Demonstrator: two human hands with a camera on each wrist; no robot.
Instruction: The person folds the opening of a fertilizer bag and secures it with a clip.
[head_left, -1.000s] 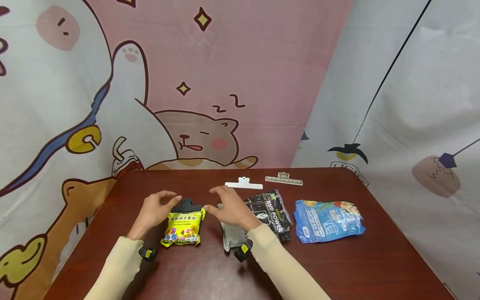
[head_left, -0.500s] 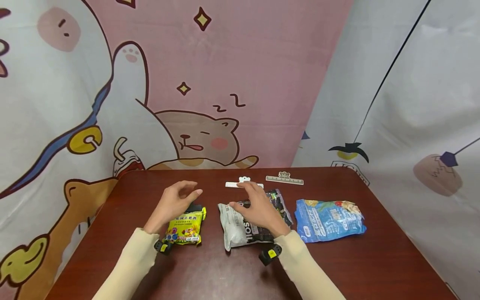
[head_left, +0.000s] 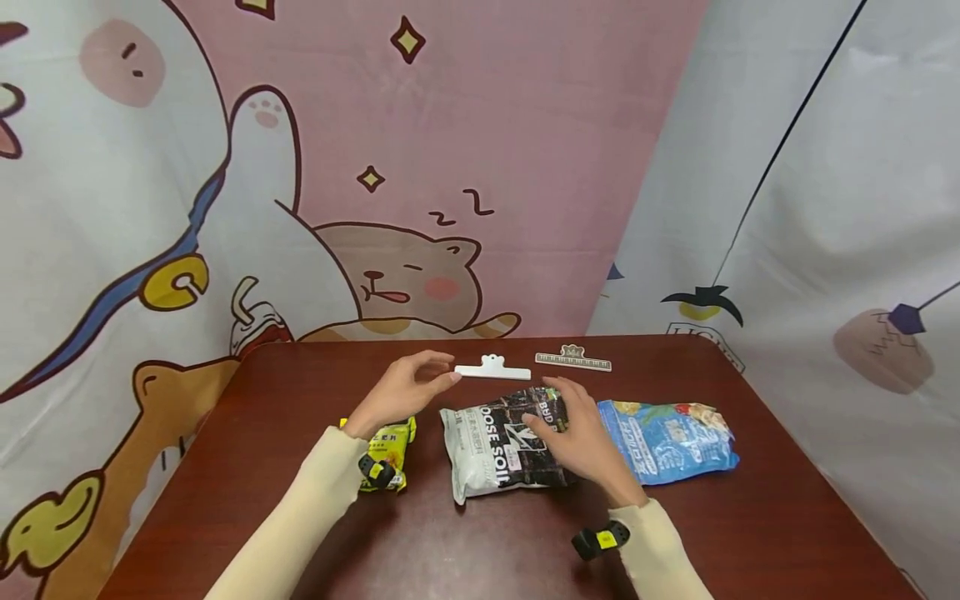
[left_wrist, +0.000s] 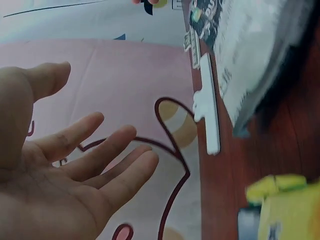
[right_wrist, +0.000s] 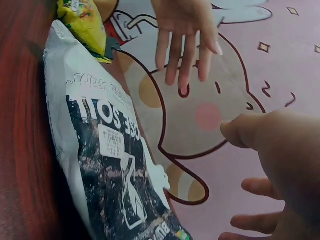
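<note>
My left hand (head_left: 405,390) hovers with spread, relaxed fingers beyond the yellow fertilizer packet (head_left: 393,450) and just left of a white clip (head_left: 492,367). In the left wrist view its palm (left_wrist: 55,200) holds nothing. My right hand (head_left: 583,437) hangs over the right end of a black and white soil bag (head_left: 498,446), fingers apart and loosely bent. The right wrist view shows that hand clear of the bag's surface. A dark clip (right_wrist: 112,48) sits on the packet's end; in the head view my left hand and arm hide it.
A blue bag (head_left: 671,446) with fruit pictures lies to the right, partly behind my right hand. At the table's back edge is a ruler-marked clip (head_left: 573,359). A printed cloth (head_left: 540,167) hangs behind the dark red table (head_left: 465,558).
Both hands have moved right: the left from the yellow packet toward the white clip, the right across the soil bag to its right end. The packet, bags and clips have stayed put.
</note>
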